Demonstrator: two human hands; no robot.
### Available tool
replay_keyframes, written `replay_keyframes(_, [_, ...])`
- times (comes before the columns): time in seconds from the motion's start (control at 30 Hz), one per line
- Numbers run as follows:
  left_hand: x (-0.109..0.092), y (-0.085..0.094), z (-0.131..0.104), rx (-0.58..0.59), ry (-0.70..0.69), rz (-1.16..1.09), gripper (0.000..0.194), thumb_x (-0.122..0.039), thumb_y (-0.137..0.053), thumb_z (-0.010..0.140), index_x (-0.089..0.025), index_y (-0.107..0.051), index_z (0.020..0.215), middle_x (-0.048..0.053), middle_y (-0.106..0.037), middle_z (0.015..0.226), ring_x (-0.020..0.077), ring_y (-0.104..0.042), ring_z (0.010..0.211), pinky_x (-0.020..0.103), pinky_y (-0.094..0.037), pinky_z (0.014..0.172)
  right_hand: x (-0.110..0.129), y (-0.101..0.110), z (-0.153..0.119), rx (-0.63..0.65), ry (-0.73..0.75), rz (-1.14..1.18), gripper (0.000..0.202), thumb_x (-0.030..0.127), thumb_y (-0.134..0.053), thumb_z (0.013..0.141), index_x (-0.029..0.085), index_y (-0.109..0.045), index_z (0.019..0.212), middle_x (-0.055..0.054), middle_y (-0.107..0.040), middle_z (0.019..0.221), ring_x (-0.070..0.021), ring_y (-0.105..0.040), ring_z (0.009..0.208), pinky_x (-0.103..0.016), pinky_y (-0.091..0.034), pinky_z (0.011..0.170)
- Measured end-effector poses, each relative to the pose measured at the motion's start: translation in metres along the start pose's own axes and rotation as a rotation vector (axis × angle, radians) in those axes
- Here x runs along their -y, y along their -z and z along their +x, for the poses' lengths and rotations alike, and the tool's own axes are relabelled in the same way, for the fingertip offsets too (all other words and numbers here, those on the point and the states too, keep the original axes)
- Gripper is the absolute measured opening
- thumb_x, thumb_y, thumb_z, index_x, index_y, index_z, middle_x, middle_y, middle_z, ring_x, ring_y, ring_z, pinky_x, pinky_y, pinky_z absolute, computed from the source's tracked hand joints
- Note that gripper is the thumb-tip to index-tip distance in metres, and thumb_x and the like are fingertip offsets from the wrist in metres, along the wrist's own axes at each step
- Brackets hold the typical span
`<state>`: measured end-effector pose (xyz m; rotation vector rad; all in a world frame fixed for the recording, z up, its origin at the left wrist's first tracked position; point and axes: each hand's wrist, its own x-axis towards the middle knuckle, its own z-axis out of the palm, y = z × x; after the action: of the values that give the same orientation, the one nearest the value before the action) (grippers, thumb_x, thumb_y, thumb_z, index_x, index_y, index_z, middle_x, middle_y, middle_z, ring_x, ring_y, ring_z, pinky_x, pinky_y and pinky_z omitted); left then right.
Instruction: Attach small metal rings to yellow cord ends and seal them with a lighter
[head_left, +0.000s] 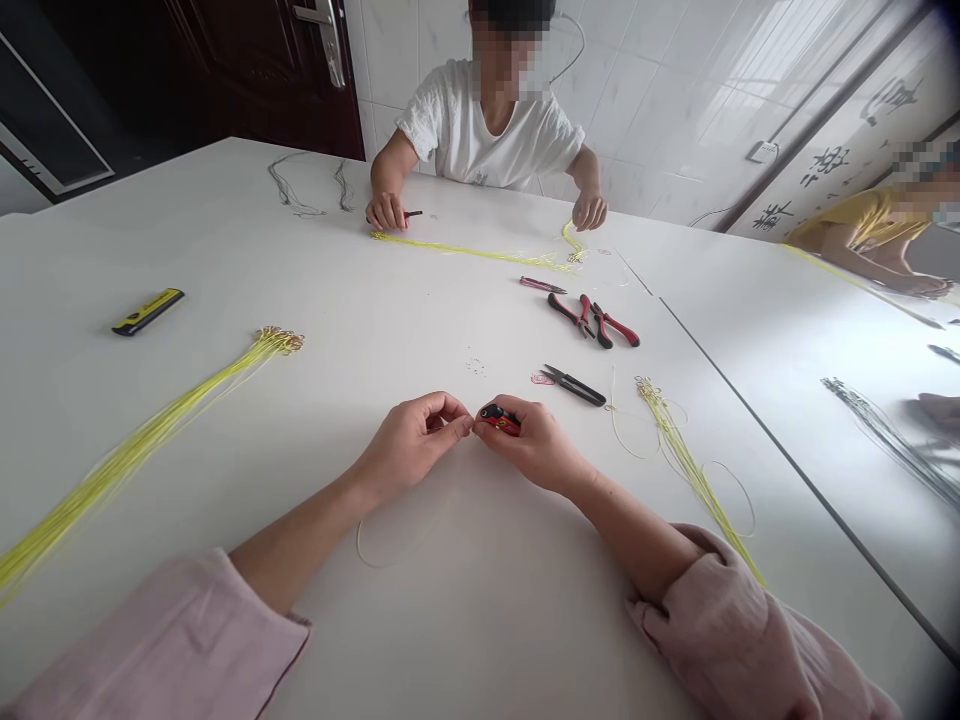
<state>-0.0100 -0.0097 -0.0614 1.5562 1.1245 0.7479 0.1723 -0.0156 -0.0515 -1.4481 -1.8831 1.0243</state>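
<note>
In front of me, my left hand [420,440] is closed, thumb and forefinger pinched together on the end of a thin pale cord, which is barely visible there. A loop of that thin cord [371,562] hangs below the left wrist. My right hand [534,440] wraps around a small red and black lighter [501,416], its black end pointing toward the left fingertips. The fingertips of both hands meet or nearly meet. Just beyond the right hand lie black thread snips [576,386] on the white table [465,620].
Yellow cord bundles lie left [172,410] and right [694,470]. Farther off are red-handled pliers [576,315], a red craft knife [543,285] and a yellow-black box cutter [148,312]. A person in white [487,130] works opposite; another in yellow [862,235] sits at right.
</note>
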Motion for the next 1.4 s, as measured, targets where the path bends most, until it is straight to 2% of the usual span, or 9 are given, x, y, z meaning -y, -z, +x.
replay_keyframes(0.2, [0.0,0.0,0.001,0.0,-0.019,-0.009,0.026,-0.045,-0.053,0.085,-0.02,-0.062,0.086,-0.001,-0.059,0.078,0.0104,-0.044,0.064,0.023,-0.035,0.056,0.001,0.002,-0.001,0.013,0.114,-0.041,0.016,0.028,-0.046,0.085,0.018,-0.052,0.074,0.003,-0.043,0.065,-0.0099,-0.035,0.059,-0.024,-0.029,0.054])
replay_keyframes(0.47, [0.003,0.0,0.001,0.024,0.008,0.007,0.025,-0.045,-0.054,0.085,-0.022,-0.063,0.087,-0.001,-0.06,0.079,0.0115,-0.048,0.067,0.024,-0.037,0.059,0.0,0.001,-0.001,0.035,0.033,0.0,0.011,0.023,-0.044,0.081,0.019,-0.044,0.072,0.004,-0.035,0.063,-0.0098,-0.029,0.057,-0.024,-0.025,0.05])
replay_keyframes(0.7, [0.002,-0.001,0.001,0.016,0.014,0.03,0.022,-0.044,-0.055,0.084,-0.022,-0.059,0.081,-0.002,-0.057,0.076,0.0111,-0.046,0.066,0.025,-0.037,0.06,-0.002,-0.003,-0.001,-0.026,0.088,-0.005,0.008,0.021,-0.046,0.08,0.019,-0.043,0.073,0.004,-0.037,0.064,-0.0096,-0.029,0.058,-0.024,-0.026,0.052])
replay_keyframes(0.87, [-0.003,0.002,0.0,-0.012,0.015,-0.063,0.021,-0.042,-0.055,0.085,-0.021,-0.059,0.082,-0.002,-0.058,0.08,0.011,-0.046,0.069,0.024,-0.036,0.06,-0.007,0.0,0.003,-0.165,-0.055,0.163,0.019,0.03,-0.046,0.085,0.02,-0.039,0.07,0.005,-0.032,0.063,-0.0096,-0.027,0.056,-0.024,-0.024,0.051])
replay_keyframes(1.0, [-0.007,0.006,0.001,-0.02,0.082,-0.188,0.023,-0.044,-0.058,0.083,-0.022,-0.061,0.083,-0.002,-0.054,0.078,0.0085,-0.038,0.061,0.023,-0.032,0.056,-0.005,0.002,0.002,-0.146,-0.103,0.398,0.033,0.043,-0.045,0.089,0.02,-0.036,0.068,0.004,-0.035,0.065,-0.0095,-0.03,0.057,-0.024,-0.025,0.052])
replay_keyframes(1.1, [-0.008,0.007,0.001,-0.029,0.123,-0.249,0.025,-0.047,-0.061,0.08,-0.023,-0.063,0.084,-0.002,-0.057,0.098,0.0072,-0.036,0.062,0.023,-0.032,0.056,-0.002,0.0,0.0,-0.106,-0.085,0.512,0.037,0.05,-0.041,0.09,0.019,-0.042,0.07,0.003,-0.036,0.064,-0.0101,-0.03,0.058,-0.024,-0.026,0.052])
replay_keyframes(1.2, [-0.007,0.007,0.001,-0.046,0.101,-0.278,0.024,-0.045,-0.063,0.079,-0.021,-0.062,0.08,-0.002,-0.053,0.12,0.0066,-0.038,0.065,0.023,-0.033,0.058,-0.003,-0.002,-0.001,-0.122,-0.083,0.569,0.033,0.049,-0.045,0.089,0.02,-0.047,0.075,0.003,-0.036,0.064,-0.01,-0.029,0.058,-0.024,-0.025,0.052])
replay_keyframes(1.3, [-0.007,0.005,0.001,-0.018,0.08,-0.263,0.022,-0.044,-0.06,0.081,-0.022,-0.063,0.08,-0.002,-0.059,0.095,0.0077,-0.036,0.063,0.023,-0.032,0.058,-0.004,-0.003,-0.001,-0.131,-0.089,0.586,0.029,0.047,-0.047,0.088,0.02,-0.05,0.077,0.003,-0.037,0.065,-0.0098,-0.03,0.058,-0.024,-0.026,0.053])
replay_keyframes(1.4, [-0.008,0.005,0.0,0.018,0.054,-0.237,0.02,-0.041,-0.058,0.084,-0.022,-0.063,0.081,-0.004,-0.054,0.075,0.008,-0.038,0.063,0.023,-0.034,0.062,-0.004,-0.003,-0.001,-0.109,-0.072,0.542,0.025,0.043,-0.052,0.086,0.02,-0.053,0.076,0.003,-0.036,0.064,-0.0102,-0.03,0.059,-0.025,-0.027,0.053])
